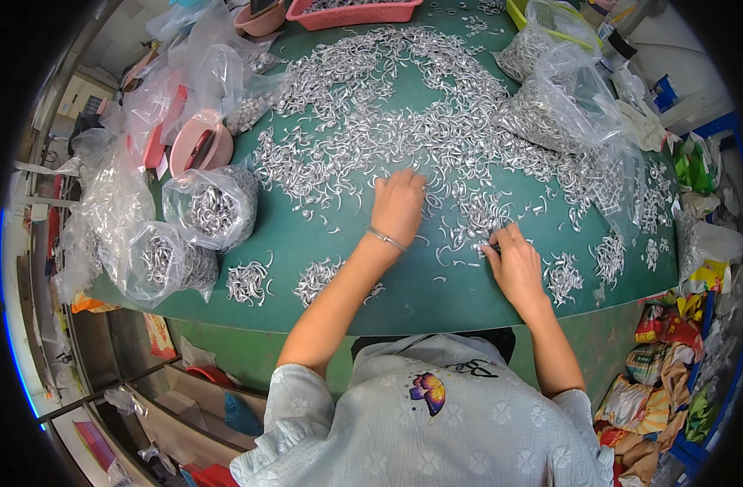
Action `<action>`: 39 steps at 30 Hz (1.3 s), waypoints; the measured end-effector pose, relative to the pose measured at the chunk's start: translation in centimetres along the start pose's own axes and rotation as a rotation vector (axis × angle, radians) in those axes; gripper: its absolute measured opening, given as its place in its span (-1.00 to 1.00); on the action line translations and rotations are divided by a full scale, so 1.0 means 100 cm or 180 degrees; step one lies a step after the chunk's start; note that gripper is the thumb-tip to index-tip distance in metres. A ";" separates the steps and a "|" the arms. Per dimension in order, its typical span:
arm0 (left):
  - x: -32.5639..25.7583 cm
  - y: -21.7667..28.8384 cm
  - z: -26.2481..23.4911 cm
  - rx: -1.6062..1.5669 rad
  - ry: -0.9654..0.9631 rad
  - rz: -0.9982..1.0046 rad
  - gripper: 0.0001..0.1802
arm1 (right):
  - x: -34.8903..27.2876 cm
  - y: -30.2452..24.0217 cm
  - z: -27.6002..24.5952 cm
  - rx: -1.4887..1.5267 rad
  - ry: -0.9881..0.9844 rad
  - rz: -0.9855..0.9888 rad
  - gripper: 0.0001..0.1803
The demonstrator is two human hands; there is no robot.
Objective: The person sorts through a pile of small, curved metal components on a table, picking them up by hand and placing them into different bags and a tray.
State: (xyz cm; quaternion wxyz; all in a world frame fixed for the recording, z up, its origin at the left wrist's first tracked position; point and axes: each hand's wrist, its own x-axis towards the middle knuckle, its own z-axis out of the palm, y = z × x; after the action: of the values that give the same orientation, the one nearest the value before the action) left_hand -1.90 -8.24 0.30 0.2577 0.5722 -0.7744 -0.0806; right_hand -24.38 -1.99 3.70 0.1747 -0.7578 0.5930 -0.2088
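Many small silvery curved metal pieces lie spread across a green table. My left hand, with a bracelet at its wrist, reaches to the near edge of the spread. Its fingers are curled down among the pieces; what they hold is hidden. To the right and nearer, my right hand has its thumb and fingers drawn together beside a loose cluster of the same pieces. Whatever sits between those fingertips is too small to make out. Small heaps lie near the front edge, including one at left and another beside my right hand.
Clear plastic bags of pieces stand at left, one behind another. More filled bags lean at the right. A pink bowl holds a dark red object. A pink tray sits at the far edge. Colourful sacks fill the lower right.
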 end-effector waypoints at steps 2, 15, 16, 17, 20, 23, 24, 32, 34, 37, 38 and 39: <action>-0.006 -0.002 -0.007 -0.0035 0.0014 -0.0033 -0.82 | 0.002 0.007 -0.012 0.0581 -0.0174 -0.0060 -0.79; 0.001 -0.006 -0.019 -0.0923 -0.0293 -0.0396 -0.76 | 0.022 -0.004 0.002 0.0261 -0.0110 -0.0455 -0.84; 0.003 -0.007 -0.023 -0.1457 -0.0250 -0.0686 -0.74 | 0.021 -0.010 0.004 -0.0008 0.0067 -0.0594 -0.80; 0.004 -0.009 -0.027 -0.2503 -0.0271 -0.1089 -0.74 | 0.022 -0.008 0.004 -0.0090 0.0095 -0.0625 -0.81; -0.010 -0.028 -0.039 -0.5645 -0.0200 -0.1926 -0.72 | 0.020 -0.005 0.007 -0.0057 0.0034 -0.0636 -0.84; -0.028 -0.026 -0.048 -0.5605 0.0045 -0.2458 -0.66 | 0.019 0.001 -0.004 0.1152 -0.0254 -0.0121 -0.88; -0.033 -0.019 -0.053 -0.5236 0.0127 -0.2504 -0.65 | 0.017 0.005 -0.008 0.2014 -0.0359 0.0229 -0.90; -0.053 -0.011 -0.051 -0.1227 -0.0027 -0.1037 -0.73 | 0.030 0.016 -0.022 0.6446 -0.0676 0.1996 -0.82; -0.058 -0.010 -0.044 -0.0782 0.0036 -0.0745 -0.76 | 0.034 0.039 -0.017 0.6570 -0.1050 0.1569 -0.83; -0.062 -0.007 -0.043 -0.0643 -0.0048 -0.0732 -0.80 | 0.046 0.058 -0.023 0.4852 -0.1144 0.1086 -0.77; -0.064 -0.009 -0.042 -0.0657 -0.0040 -0.0733 -0.81 | 0.048 0.057 -0.024 0.3573 -0.0745 0.1055 -0.75; -0.063 -0.009 -0.041 -0.0674 -0.0042 -0.0717 -0.81 | 0.052 0.052 -0.020 0.2728 -0.0223 0.0489 -0.75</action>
State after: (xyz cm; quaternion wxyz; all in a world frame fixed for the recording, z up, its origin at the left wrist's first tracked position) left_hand 2.27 -1.98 1.49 0.3008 0.6245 -0.6942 -0.1940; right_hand -28.67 -8.29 3.29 0.5085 -0.5771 0.5011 -0.3965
